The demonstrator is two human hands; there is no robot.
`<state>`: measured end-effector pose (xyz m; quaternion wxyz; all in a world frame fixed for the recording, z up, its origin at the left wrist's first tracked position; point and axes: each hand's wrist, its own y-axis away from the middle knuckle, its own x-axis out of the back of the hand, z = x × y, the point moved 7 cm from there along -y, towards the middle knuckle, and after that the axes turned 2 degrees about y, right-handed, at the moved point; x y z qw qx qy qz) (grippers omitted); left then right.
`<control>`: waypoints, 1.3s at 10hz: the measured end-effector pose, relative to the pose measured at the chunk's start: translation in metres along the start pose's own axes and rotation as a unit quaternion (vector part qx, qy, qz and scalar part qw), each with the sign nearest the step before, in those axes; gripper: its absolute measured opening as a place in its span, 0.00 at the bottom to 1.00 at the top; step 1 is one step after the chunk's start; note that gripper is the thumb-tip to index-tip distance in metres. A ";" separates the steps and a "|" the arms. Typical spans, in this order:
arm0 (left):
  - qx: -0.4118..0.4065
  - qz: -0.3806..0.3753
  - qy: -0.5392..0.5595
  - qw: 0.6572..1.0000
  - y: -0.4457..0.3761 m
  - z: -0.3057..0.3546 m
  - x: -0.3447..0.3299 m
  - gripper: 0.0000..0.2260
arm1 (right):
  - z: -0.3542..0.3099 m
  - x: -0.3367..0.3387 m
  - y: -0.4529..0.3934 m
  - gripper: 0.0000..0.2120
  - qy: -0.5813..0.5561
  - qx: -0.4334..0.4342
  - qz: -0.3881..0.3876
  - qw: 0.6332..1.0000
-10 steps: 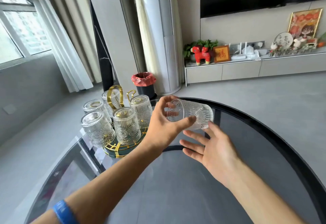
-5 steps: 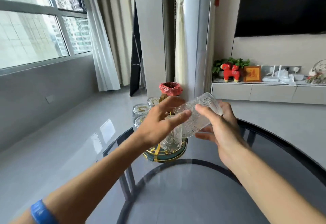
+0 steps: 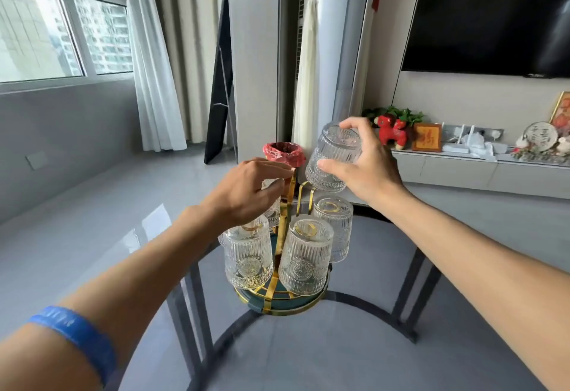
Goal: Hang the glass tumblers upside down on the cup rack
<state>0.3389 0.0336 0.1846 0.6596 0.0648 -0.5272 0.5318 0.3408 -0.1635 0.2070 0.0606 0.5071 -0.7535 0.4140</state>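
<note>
On the round dark glass counter [image 3: 339,360], the gold wire cup rack [image 3: 282,236] already carries at least 4 inverted ribbed glass tumblers [image 3: 303,259]. The right hand [image 3: 367,162] grips another ribbed tumbler [image 3: 334,156] upside down above a free prong, not yet hung; the left hand [image 3: 246,190] pinches the rack's handle.

Round glass worktop [image 3: 354,356], dark rim, grey floor showing through. Only thing sitting on it: gold cup rack [image 3: 279,299] with green round base, near far edge, upside-down tumblers hanging around centre post.

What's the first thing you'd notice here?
The right hand holds a tumbler upside down just above a free gold peg of the rack. The left hand pinches the rack's handle. Below, more tumblers hang upside down.
</note>
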 end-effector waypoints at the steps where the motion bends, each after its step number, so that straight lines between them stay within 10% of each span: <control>1: -0.005 0.004 0.028 1.000 0.001 -0.005 0.001 0.15 | 0.005 -0.020 -0.011 0.28 0.022 0.005 -0.016 1.000; 10: -0.014 0.047 0.011 0.999 -0.002 -0.001 0.005 0.15 | 0.032 -0.109 -0.020 0.29 0.324 -0.090 -0.241 0.910; 13: 0.056 0.060 0.002 0.997 0.028 0.009 0.011 0.18 | 0.001 -0.002 0.036 0.19 0.093 -0.035 -0.045 0.994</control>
